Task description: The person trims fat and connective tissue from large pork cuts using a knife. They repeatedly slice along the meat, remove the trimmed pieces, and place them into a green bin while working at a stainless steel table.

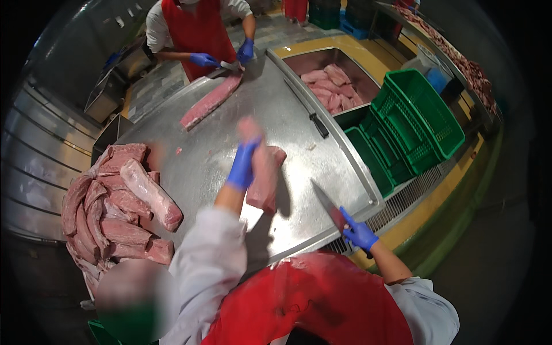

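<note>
In a blue glove, my left hand (244,164) is closed around a long pale-pink pork loin (263,184) over the middle of the steel table. Its far end is smeared by motion. A second end of meat (279,155) shows just right of it; whether it is a separate piece I cannot tell. My right hand (359,234), gloved in blue too, grips a knife (326,201) by its handle near the front right edge. The blade points away from me, up and left, apart from the meat. My right index finger lies stretched along the knife.
Many pork loins (123,227) are heaped at the left. Across the steel table (213,149), a co-worker's gloved hands (204,60) work with a blade on another loin (213,102). A second knife (318,125) lies by the right rim. Beyond are a meat-filled steel bin (368,86) and green crates (422,123).
</note>
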Tool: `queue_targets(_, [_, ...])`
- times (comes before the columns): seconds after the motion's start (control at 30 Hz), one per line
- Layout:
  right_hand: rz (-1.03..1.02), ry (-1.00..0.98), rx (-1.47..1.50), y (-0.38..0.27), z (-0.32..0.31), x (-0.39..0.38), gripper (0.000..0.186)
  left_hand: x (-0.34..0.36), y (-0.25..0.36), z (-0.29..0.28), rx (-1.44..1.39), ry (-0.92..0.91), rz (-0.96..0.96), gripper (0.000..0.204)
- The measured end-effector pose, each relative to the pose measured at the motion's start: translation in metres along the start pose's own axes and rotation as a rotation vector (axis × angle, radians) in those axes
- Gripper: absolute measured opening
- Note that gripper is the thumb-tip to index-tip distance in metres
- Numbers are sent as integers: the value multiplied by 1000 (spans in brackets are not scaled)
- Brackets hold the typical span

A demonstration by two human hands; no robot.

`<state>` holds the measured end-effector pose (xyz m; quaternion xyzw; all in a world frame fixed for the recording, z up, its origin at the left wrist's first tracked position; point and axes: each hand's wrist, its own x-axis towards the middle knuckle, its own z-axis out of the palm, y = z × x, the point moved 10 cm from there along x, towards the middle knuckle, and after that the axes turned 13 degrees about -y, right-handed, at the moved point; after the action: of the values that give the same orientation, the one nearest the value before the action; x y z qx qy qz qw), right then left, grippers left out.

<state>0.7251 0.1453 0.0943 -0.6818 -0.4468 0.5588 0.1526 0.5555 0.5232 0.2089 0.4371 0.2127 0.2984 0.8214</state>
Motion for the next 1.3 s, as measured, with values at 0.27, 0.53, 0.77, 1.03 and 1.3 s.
queue_targets(0.27, [6, 291, 237, 26, -3, -49, 85, 65, -58, -12, 1509, 211, -478, 106])
queue_targets(0.53, [52, 380, 300, 109, 30, -88, 87, -7, -137, -170, 1005, 132, -584, 83])
queue_targets(0.77, [86, 325, 308, 138, -46, -86, 87, 75, -115, 4, -127, 26, -131, 59])
queue_targets(1.03, [-48, 647, 392, 163, -165, -96, 77, 284, -76, 86, 1411, 381, -221, 68])
queue_targets(1.3, [-36, 556, 463, 201, -153, -113, 63, 246, -205, 9, 1422, 427, -385, 62])
